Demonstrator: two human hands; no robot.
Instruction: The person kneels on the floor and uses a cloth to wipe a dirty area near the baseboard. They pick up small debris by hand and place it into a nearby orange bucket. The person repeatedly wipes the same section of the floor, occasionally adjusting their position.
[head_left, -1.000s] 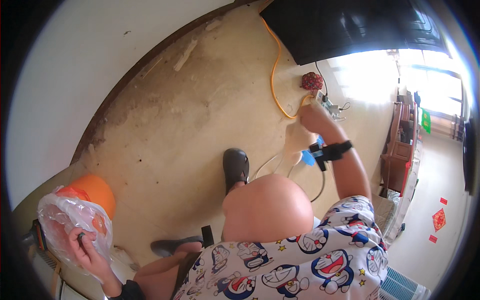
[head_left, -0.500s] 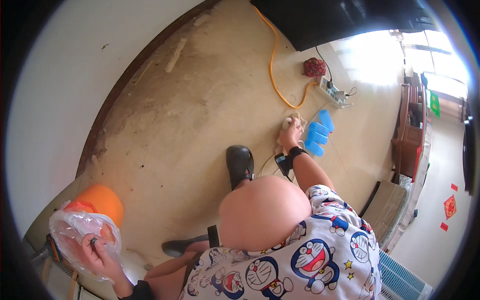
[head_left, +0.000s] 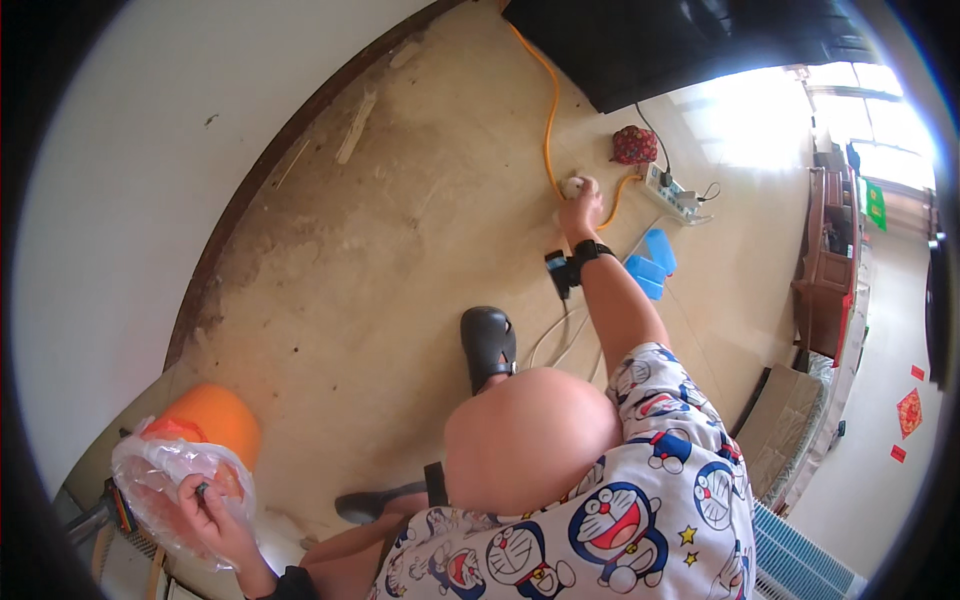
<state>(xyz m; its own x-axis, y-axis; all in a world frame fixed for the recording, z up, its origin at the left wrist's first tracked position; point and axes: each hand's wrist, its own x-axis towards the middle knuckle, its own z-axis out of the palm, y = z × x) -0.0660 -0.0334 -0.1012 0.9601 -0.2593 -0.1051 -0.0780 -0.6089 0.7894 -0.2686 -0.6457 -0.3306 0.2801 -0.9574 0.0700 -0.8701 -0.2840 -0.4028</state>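
My right hand [head_left: 581, 210] reaches forward, low over the tiled floor, its fingers closed round a small white rounded object [head_left: 573, 187] with a dark spot. It is close beside the orange cable [head_left: 549, 130]. Blue plastic pieces [head_left: 652, 270] lie right of my forearm, which seems to cover part of them. At the lower left, my left hand [head_left: 214, 522] is pinched on a small dark object [head_left: 202, 489], too little of which shows to name. That hand is over the clear plastic bag [head_left: 150, 480] lining an orange bin [head_left: 222, 420].
A white power strip [head_left: 672, 192] with plugs stands near a red patterned bundle [head_left: 634, 145]. Pale cords [head_left: 560, 335] run along the floor by my dark shoe [head_left: 487, 340]. A large black panel [head_left: 680, 45] is at the far side, a wooden cabinet [head_left: 826, 255] to the right.
My right hand has moved forward, away from me, with the white object, from beside the blue pieces to the orange cable. My left hand stays pinched at the bin.
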